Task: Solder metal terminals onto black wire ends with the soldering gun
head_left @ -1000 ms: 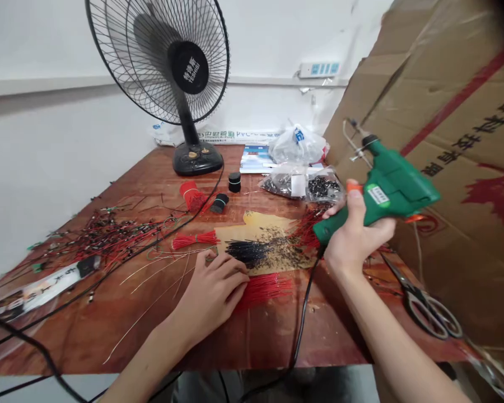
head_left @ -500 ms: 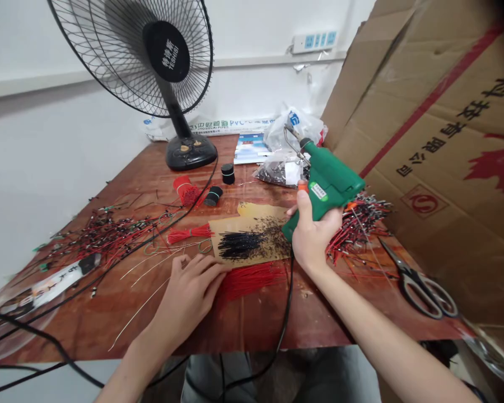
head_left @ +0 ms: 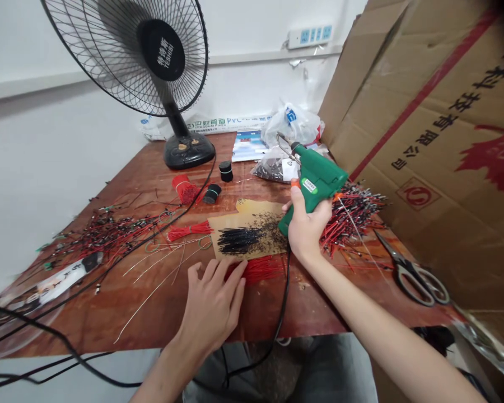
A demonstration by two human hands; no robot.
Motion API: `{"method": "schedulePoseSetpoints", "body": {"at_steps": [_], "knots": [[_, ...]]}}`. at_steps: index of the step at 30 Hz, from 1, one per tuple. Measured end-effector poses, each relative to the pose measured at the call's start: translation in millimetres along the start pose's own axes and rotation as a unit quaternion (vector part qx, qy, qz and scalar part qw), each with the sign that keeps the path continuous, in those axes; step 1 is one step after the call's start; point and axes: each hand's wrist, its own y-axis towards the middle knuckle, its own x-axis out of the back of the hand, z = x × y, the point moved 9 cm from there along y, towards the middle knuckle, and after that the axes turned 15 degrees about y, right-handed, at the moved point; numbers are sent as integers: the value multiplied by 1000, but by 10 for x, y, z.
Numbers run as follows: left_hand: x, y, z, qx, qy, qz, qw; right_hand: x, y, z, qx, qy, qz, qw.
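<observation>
My right hand (head_left: 306,226) grips a green soldering gun (head_left: 321,170) by its handle, thumb near the orange trigger. Its metal tip points up and away, above the table. My left hand (head_left: 214,299) lies with fingers spread at the near edge of a tan sheet (head_left: 246,207), fingertips on loose red wires (head_left: 265,268). A row of thin black pieces (head_left: 237,240) rests on the sheet, beside a scatter of dark specks. To the left is a tied red wire bundle (head_left: 189,230). Whether my left fingertips pinch any wire is hidden.
A heap of red and black wires (head_left: 353,215) sits right of the gun, with scissors (head_left: 415,277) nearer the box (head_left: 424,129). More tangled wires (head_left: 113,229) spread at left. A fan (head_left: 189,150) stands behind. The gun's black cord (head_left: 282,319) hangs over the front edge.
My left hand has slid right and nearer, off the sheet's left corner onto the red wires. The soldering gun has shifted slightly left in my right hand; the view has also moved slightly.
</observation>
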Motion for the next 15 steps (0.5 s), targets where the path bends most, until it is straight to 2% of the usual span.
{"method": "schedulePoseSetpoints", "body": {"at_steps": [6, 15], "knots": [[54, -68, -109, -5, -30, -37, 999, 15, 20, 2, 5, 5, -2, 1000], [56, -151, -169, -6, -63, -28, 998, 56, 57, -26, 18, -13, -14, 1000]]}}
